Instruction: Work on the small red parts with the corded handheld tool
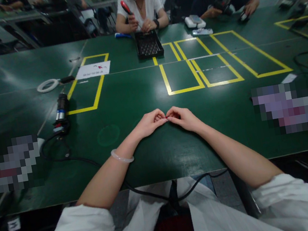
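Observation:
My left hand [153, 122] and my right hand [180, 118] meet over the green table [146, 160], fingertips touching. Both are closed, fingers curled and thumbs pressed in. A tiny red spot shows where the fingertips join; whether it is a held object or a nail I cannot make out. A translucent bangle [122, 157] circles my left wrist. Yellow tape outlines [185, 89] lie on the table beyond my hands.
Across the table a person holds a red-handled tool [125, 6] over a black tray [151, 55]; another person sits at right. At left are a black cylindrical device [61, 109] with a cable, a white cable coil [48, 85] and a printed sheet [93, 70]. Blurred items lie at both sides.

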### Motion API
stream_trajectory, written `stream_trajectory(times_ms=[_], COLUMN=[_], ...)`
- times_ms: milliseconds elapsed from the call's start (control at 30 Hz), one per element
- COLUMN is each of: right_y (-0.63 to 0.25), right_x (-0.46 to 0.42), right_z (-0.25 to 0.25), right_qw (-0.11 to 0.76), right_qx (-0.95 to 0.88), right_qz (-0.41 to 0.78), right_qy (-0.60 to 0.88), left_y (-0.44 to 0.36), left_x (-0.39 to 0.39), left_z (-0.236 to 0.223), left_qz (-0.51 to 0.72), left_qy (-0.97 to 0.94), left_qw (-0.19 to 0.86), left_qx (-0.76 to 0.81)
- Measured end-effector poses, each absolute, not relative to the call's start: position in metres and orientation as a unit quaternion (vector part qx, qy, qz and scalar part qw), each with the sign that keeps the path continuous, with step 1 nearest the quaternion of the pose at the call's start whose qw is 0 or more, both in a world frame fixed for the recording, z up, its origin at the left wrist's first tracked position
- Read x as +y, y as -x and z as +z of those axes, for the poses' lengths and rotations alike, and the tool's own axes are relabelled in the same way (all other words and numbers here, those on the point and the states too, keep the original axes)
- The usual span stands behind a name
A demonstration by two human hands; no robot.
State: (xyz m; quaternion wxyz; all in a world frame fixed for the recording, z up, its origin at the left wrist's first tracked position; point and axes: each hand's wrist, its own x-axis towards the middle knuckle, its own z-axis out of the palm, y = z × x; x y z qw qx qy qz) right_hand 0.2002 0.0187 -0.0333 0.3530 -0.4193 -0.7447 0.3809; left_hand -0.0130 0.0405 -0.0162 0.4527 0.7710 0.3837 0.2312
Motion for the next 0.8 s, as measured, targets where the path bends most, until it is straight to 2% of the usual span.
stream_trajectory(times_ms=[467, 800], right_y=[-0.1996, -0.2003], right_x=[0.0206, 0.0190], right_z=[-0.0370, -0.0323], right_qw=[0.360, 0.362], right_qx=[-0.727, -0.743], right_qz=[0.406, 0.380], right_qy=[0.420, 0.416], left_y=[0.0131, 0.0130], left_x=[0.0400, 0.0394], left_z=[-0.0166, -0.0157], left_qz=[0.232, 0.237], left_qy=[-0.771, -0.757], left_qw=[0.457, 0.486], left_qx=[0.379, 0.367])
